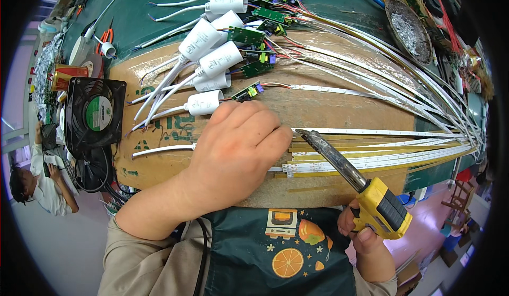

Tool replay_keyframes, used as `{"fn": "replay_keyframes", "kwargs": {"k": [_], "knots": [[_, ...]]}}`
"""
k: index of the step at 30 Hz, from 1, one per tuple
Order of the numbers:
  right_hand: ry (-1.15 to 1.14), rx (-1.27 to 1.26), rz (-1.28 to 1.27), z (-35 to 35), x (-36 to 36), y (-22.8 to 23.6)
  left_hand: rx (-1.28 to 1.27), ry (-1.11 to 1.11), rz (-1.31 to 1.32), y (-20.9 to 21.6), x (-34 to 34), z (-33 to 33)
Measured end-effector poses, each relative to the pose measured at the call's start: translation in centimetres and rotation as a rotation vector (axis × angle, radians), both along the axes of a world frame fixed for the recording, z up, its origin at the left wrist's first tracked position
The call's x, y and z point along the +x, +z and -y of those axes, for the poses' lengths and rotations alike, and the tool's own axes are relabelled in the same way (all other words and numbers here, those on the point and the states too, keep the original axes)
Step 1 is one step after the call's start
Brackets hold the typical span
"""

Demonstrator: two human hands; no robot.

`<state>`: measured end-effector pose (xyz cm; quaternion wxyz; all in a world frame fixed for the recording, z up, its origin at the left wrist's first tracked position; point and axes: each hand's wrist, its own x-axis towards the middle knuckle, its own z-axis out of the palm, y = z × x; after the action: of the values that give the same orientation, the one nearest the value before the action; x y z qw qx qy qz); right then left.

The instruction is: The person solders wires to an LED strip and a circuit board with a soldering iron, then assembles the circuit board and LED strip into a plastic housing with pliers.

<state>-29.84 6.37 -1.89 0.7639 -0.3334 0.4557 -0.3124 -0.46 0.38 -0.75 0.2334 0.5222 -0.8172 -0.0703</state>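
My left hand [236, 150] rests knuckles-up on a brown cardboard sheet [339, 110], fingers curled over something hidden beneath, next to the ends of white LED strips [371, 160]. My right hand [366, 232] grips a yellow soldering gun [379, 206]; its dark tip [305, 134] points up-left, just right of my left fingers. Several white cylindrical housings [204, 102] with white cables and small green circuit boards [249, 90] lie fanned above my left hand.
A black square fan [94, 116] stands at the cardboard's left edge. A round tray of grey solder residue [408, 28] sits at top right. Red-handled pliers [106, 35] lie at upper left. Another person [37, 184] sits at far left.
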Motion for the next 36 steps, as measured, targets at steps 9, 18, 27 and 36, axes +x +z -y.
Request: {"fn": "replay_keyframes", "kwargs": {"k": [9, 18, 27, 36], "knots": [[0.077, -0.093, 0.120, 0.2, -0.7, -0.7, 0.050, -0.016, -0.035, 0.1, 0.4, 0.1], [0.082, -0.096, 0.080, 0.6, -0.5, -0.5, 0.064, -0.023, -0.016, 0.2, 0.3, 0.3], [-0.032, -0.056, 0.033, 0.4, 0.5, 0.3, 0.049, -0.028, -0.030, 0.3, 0.1, 0.3], [-0.018, -0.064, 0.051, 0.3, 0.0, -0.1, 0.030, -0.024, -0.023, 0.2, 0.3, 0.2]]}}
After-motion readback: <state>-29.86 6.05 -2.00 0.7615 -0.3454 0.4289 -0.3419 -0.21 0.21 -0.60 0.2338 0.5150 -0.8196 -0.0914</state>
